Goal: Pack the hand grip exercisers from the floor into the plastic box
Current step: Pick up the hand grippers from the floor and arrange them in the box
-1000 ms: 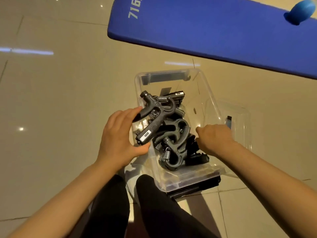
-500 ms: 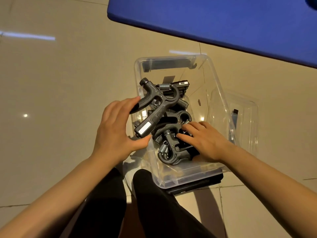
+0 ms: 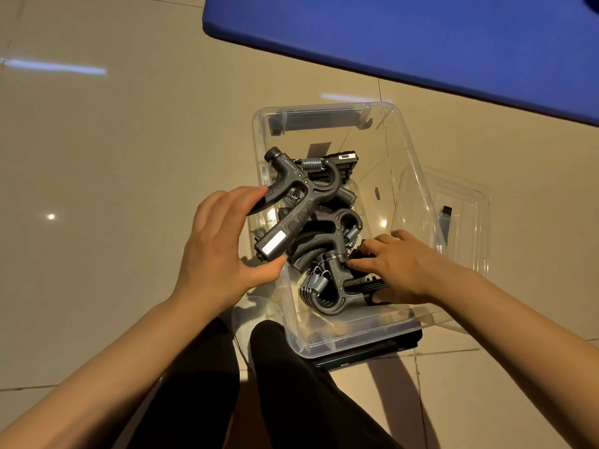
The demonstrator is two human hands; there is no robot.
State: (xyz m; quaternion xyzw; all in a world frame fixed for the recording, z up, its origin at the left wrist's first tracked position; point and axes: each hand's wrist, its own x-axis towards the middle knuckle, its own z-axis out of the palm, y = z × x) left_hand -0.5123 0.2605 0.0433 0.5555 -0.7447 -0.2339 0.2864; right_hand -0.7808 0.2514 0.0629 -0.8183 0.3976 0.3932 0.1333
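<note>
A clear plastic box point(image 3: 327, 110) stands on the tiled floor in front of my knees. Several black hand grip exercisers with steel springs lie piled inside it point(image 3: 324, 247). My left hand point(image 3: 220, 244) holds one black hand grip exerciser point(image 3: 301, 202) by its two handles, over the box's left wall. My right hand point(image 3: 398, 267) is inside the box, its fingers resting on the pile at the near right; its thumb touches a grip's handle point(image 3: 366, 286).
The box's clear lid point(image 3: 460, 222) lies against its right side on the floor. A blue exercise mat point(image 3: 421, 43) spreads beyond the box. My dark-trousered legs point(image 3: 259, 384) are just below the box. Beige tiles surround everything.
My right hand has gone from the box's right rim down onto the pile inside. My left hand keeps its exerciser in about the same place over the left wall.
</note>
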